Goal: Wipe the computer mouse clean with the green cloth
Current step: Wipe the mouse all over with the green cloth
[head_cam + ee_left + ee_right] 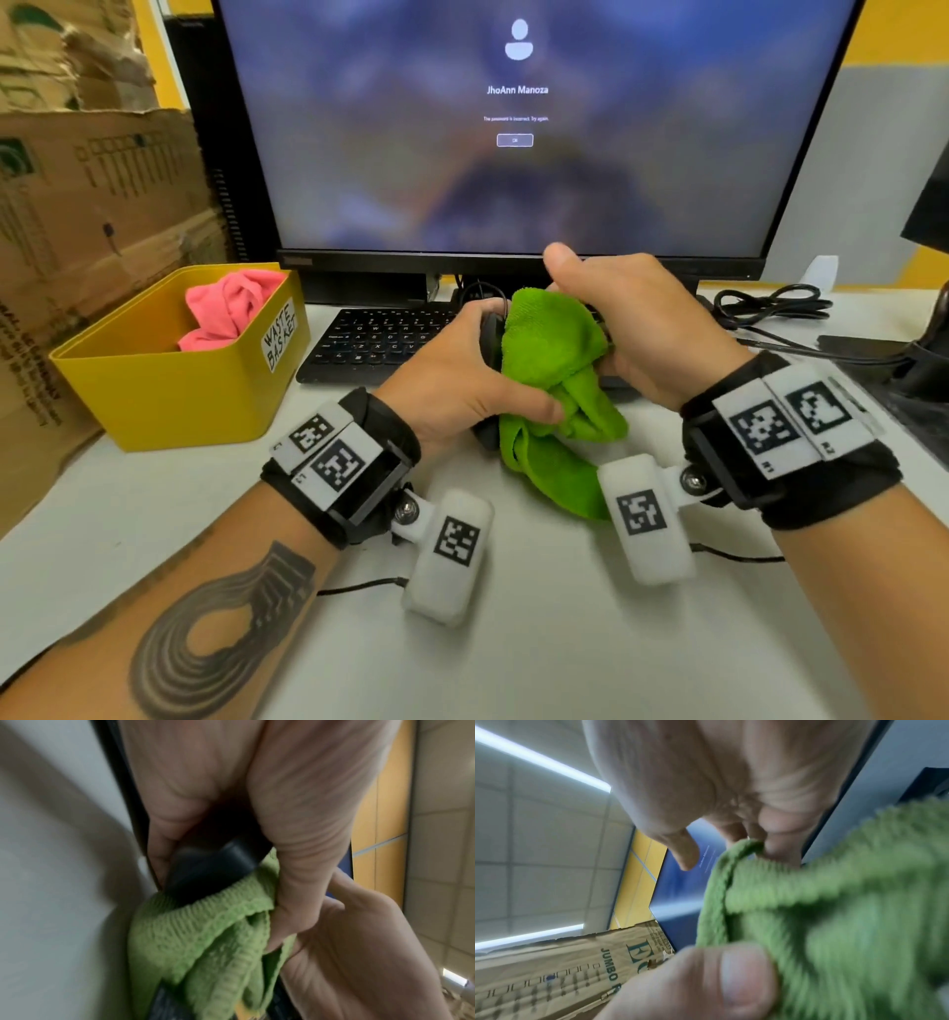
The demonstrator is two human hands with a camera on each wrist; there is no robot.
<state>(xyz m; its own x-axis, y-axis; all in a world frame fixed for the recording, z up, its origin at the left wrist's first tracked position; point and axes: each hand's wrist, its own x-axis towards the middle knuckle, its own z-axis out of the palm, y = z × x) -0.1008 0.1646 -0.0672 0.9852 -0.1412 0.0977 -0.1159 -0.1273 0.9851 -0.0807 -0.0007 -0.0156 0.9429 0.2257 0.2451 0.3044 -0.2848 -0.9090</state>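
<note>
The black computer mouse (489, 333) is lifted off the desk in front of the keyboard, and my left hand (462, 370) grips it from the left. The green cloth (554, 349) is draped over most of the mouse and hangs down to the desk. My right hand (629, 321) holds the cloth from the right, fingers curled into it and thumb raised. In the left wrist view the mouse (205, 874) shows between my fingers above the cloth (195, 933). The right wrist view shows the cloth (834, 912) bunched under my curled fingers.
A yellow waste basket (169, 401) with a pink cloth (231, 308) stands at the left. The black keyboard (369, 344) and the monitor (513, 128) lie behind my hands. Cardboard boxes (92, 205) line the far left, with cables (770, 303) and a dark stand (914, 370) at the right.
</note>
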